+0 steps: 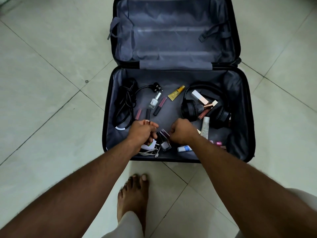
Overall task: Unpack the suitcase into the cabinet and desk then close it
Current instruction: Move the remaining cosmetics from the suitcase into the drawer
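On the tiled floor (51, 100) the suitcase (109, 117) lay open, my left hand (143, 130) pinching a small rose-gold tube (147, 122), my right hand (181, 133) clenched among the cosmetics, its grasp indiscernible

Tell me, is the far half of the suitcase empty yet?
Empty: the suitcase's far half shows only bare grey lining and loose straps. The headphones, cable and cosmetics all lie in the near half.

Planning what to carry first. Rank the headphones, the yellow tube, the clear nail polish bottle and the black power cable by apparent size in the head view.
1. Headphones
2. Black power cable, bundled, a little smaller
3. Yellow tube and clear nail polish bottle: look alike, not ranked.
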